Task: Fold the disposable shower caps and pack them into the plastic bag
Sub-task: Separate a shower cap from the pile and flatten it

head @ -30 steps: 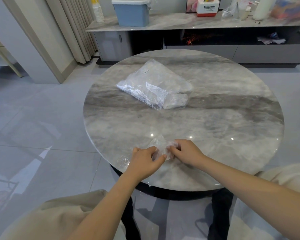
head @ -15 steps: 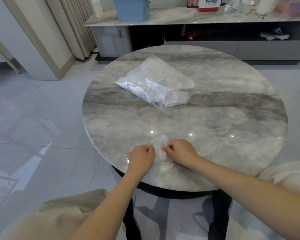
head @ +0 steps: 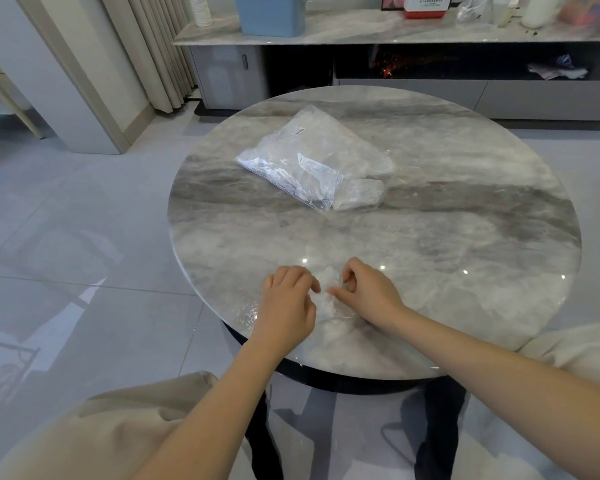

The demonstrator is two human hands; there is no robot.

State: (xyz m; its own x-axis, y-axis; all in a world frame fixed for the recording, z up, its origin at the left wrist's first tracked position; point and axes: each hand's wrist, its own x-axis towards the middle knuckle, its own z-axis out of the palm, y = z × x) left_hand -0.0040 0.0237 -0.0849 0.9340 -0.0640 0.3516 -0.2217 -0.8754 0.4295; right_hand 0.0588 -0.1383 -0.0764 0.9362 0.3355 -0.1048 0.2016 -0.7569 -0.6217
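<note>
Both hands, your left hand (head: 286, 299) and right hand (head: 364, 289), pinch the shower cap (head: 328, 296) near the plastic bag (head: 309, 161), compacting its fold.

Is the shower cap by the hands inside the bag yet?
Out. The shower cap lies on the table between both hands, apart from the plastic bag.

Hands parting slightly over the crumpled shower cap

Since the earlier views, the left hand (head: 286, 299) and right hand (head: 366, 289) have drawn a little apart on the shower cap (head: 328, 287), exposing more of it between them; earlier their fingertips nearly met and pinched it. The fingers are now looser, curled over the film. The view has also tilted downward, so the table (head: 430, 237) sits lower in frame.
</note>
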